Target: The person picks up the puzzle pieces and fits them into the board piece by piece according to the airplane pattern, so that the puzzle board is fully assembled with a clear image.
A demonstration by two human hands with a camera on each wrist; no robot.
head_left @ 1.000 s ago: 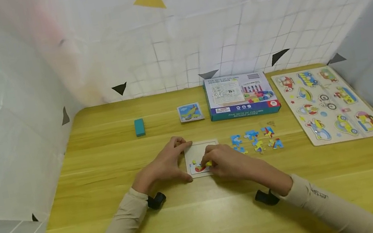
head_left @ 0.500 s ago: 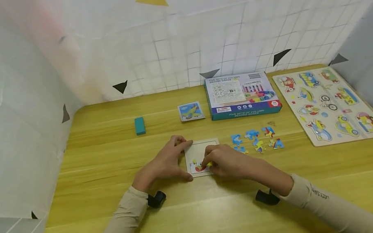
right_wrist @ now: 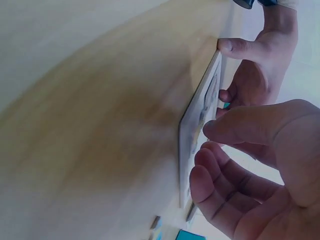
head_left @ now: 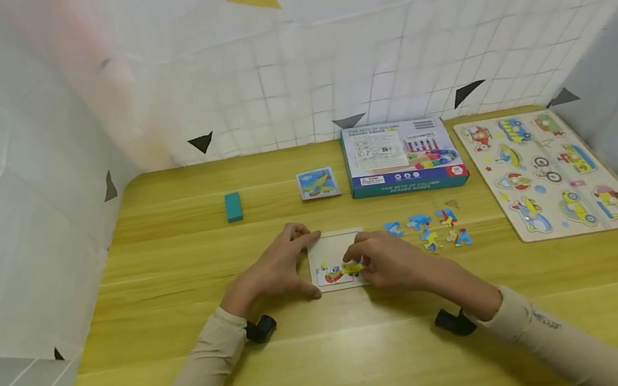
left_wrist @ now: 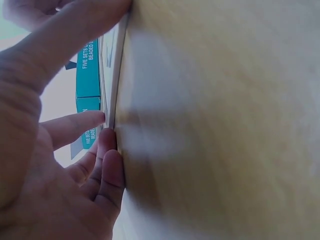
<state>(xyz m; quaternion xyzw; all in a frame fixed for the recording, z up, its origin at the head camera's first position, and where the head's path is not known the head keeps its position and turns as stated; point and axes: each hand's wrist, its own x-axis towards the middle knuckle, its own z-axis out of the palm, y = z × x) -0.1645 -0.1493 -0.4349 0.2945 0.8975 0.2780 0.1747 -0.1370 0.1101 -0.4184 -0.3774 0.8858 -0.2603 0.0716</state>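
Note:
A square puzzle tray (head_left: 335, 243) lies on the table, with a red and white puzzle piece (head_left: 333, 276) in its lower left part. My left hand (head_left: 273, 270) holds the tray's left side, thumb at the near corner and index finger at the far one. In the left wrist view its fingers meet the tray's edge. Over the tray's lower right, my right hand (head_left: 392, 261) pinches a yellow puzzle piece (head_left: 352, 268) between thumb and index finger; the hand hides part of it. In the right wrist view the thumb covers the contact.
Several loose blue and yellow puzzle pieces (head_left: 419, 222) lie right of the tray. Behind stand a small airplane picture (head_left: 318, 183), a teal block (head_left: 233, 207) and a flat game box (head_left: 405, 159). A wooden vehicle board (head_left: 550, 174) lies far right.
My right hand has shifted slightly right on the tray, uncovering more of the red piece and the yellow piece. My left hand keeps its place on the tray.

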